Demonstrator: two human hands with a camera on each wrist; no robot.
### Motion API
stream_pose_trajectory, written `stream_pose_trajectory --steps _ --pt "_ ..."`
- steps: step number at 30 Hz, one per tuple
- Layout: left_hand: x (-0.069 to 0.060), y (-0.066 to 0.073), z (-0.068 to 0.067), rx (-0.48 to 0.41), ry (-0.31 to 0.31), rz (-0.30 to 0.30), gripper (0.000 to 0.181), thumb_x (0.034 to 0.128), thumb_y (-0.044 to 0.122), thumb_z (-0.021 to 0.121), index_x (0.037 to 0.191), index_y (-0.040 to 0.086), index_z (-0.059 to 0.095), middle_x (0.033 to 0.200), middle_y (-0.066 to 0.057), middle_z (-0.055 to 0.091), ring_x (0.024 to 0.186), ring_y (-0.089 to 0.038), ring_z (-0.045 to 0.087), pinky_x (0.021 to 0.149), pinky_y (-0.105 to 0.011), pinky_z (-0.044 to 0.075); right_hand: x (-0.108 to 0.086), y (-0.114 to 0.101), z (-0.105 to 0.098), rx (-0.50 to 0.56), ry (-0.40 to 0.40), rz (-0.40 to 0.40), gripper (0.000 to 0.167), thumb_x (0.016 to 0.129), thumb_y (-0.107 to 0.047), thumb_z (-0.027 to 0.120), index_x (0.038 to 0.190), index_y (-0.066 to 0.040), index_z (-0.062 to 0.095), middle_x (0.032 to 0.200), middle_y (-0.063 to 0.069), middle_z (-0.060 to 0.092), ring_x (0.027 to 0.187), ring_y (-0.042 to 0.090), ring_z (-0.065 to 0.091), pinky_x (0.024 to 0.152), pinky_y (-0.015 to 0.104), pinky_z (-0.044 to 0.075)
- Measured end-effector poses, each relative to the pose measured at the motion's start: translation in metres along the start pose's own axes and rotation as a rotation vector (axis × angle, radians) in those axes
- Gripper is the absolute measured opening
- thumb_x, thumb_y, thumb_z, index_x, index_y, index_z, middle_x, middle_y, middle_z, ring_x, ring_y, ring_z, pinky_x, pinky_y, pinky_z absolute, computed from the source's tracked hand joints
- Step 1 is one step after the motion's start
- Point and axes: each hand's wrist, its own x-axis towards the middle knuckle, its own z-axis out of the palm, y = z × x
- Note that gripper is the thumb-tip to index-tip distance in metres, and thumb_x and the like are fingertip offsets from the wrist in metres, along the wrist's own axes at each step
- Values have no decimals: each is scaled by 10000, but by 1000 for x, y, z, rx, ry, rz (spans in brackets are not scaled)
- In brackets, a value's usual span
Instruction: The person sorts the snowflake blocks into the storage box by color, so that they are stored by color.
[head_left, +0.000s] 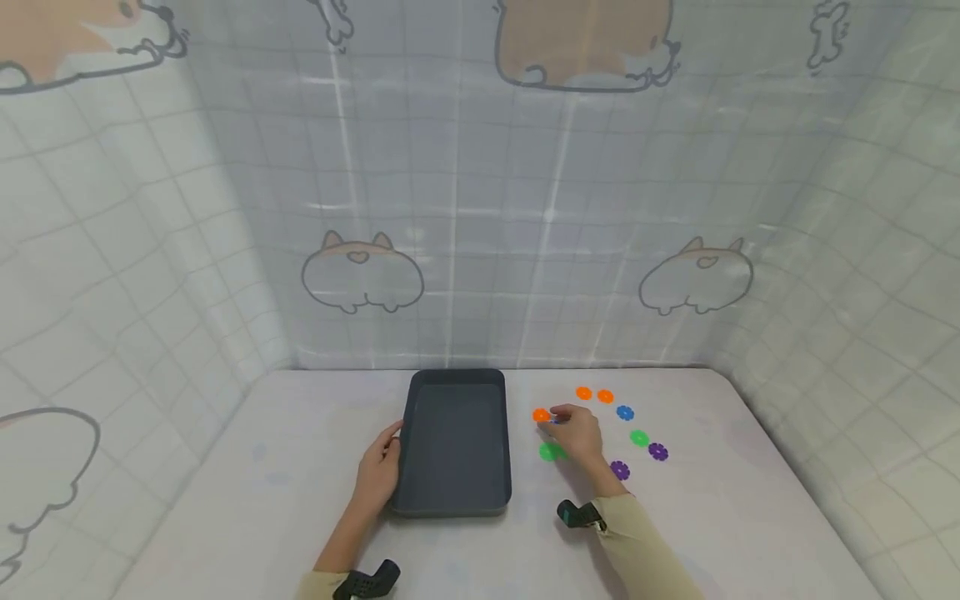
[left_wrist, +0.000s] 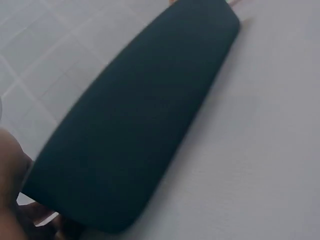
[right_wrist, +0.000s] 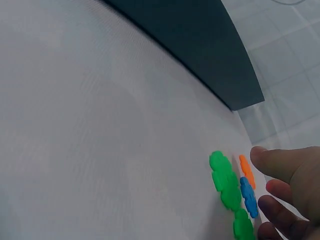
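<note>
A dark grey rectangular tray (head_left: 452,442) lies flat on the white table. At its left side my left hand (head_left: 377,473) grips the edge, with the fingers partly hidden behind the tray wall in the left wrist view. To the right of the tray, my right hand (head_left: 577,433) hovers low over flower-shaped plastic discs, thumb and fingers apart with nothing visible between them. Nearest its fingertips are an orange disc (head_left: 541,415) and a blue disc (right_wrist: 248,197). Green discs (right_wrist: 227,180) lie just nearer, partly under the hand in the head view.
Two orange discs (head_left: 584,393) lie farther back. Around the right hand are another blue disc (head_left: 626,412), a green disc (head_left: 640,438) and purple discs (head_left: 658,452). A checked curtain (head_left: 480,275) with cartoon dogs encloses the table at the back and sides.
</note>
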Motion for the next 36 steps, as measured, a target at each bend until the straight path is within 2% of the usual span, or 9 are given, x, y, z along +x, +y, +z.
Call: stream_pose_trajectory --steps 3,10,21,26,30,36 --pt "3 2 1 5 -6 1 396 1047 127 387 1432 62 457 1271 -239 557 1096 -361 542 896 -529 414 1 -2 2 -12 -4 -12 372 788 -259 806 1085 -51 727 941 80 697 780 210 613 711 374 503" --pt "4 0 7 8 7 51 409 1040 102 408 1446 61 435 1278 -257 554 1106 -379 561 888 -537 435 2 -4 2 -38 8 27 374 776 -287 812 1058 -54 737 896 58 698 715 179 600 662 354 483" --pt "-1 -3 8 8 21 20 412 1055 145 380 1461 98 427 1274 -230 566 1094 -348 559 880 -519 432 7 -3 12 -115 37 49 337 785 -312 798 1038 -94 753 864 32 695 659 160 568 615 329 441" --pt "8 3 7 11 16 -3 403 1046 125 387 1441 77 444 1212 -236 584 1040 -353 577 857 -514 437 10 -3 12 -137 50 53 364 770 -321 811 1061 -112 745 859 26 674 657 163 559 593 321 424" --pt "17 7 7 3 11 2 409 1038 121 394 1439 49 433 1203 -252 575 1040 -371 580 862 -524 436 12 -3 11 -143 36 70 411 768 -347 808 1102 -118 733 878 20 663 652 154 555 577 308 413" --pt "20 8 11 23 38 17 407 1030 97 410 1431 44 450 1232 -272 568 1070 -386 569 873 -538 431 14 -5 8 -126 12 76 367 770 -339 804 1039 -99 735 836 9 651 625 155 548 556 302 403"
